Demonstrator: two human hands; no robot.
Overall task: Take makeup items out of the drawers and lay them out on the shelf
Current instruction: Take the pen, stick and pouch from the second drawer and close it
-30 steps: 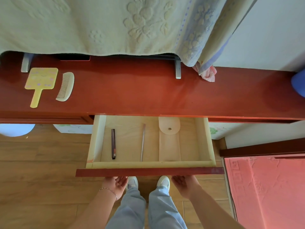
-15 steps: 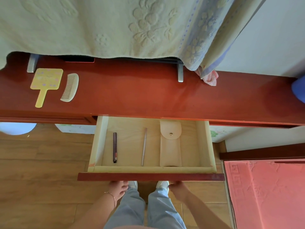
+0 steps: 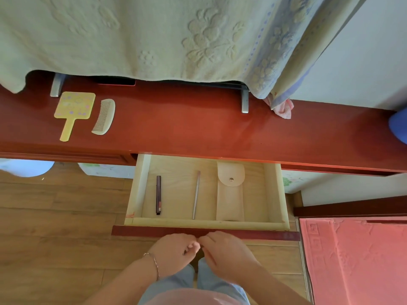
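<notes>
The pale wooden drawer [image 3: 139, 190] stands pulled out under the red shelf [image 3: 198, 128]. Inside it lie a dark slim pen-like stick [image 3: 158, 195], a thin metal rod [image 3: 196, 194] and a beige snap pouch [image 3: 230, 194]. On the shelf at the left rest a yellow hand mirror [image 3: 73, 108] and a cream comb [image 3: 104, 116]. My left hand [image 3: 174, 253] and my right hand [image 3: 222, 252] meet just below the drawer's red front [image 3: 264, 235], backs up, fingers curled, fingertips touching each other. Neither holds anything that I can see.
A pale green embossed cloth [image 3: 154, 36] hangs over the back of the shelf, hiding a stand with metal feet [image 3: 244, 103]. A pink cloth [image 3: 284, 107] sits under its corner, a blue object [image 3: 398, 126] at the right edge. A pink mat [image 3: 356, 260] covers the floor at right.
Both hands have left the underside of the drawer front and come together in the middle below it, turned backs up. The drawer has slid out a little further.
</notes>
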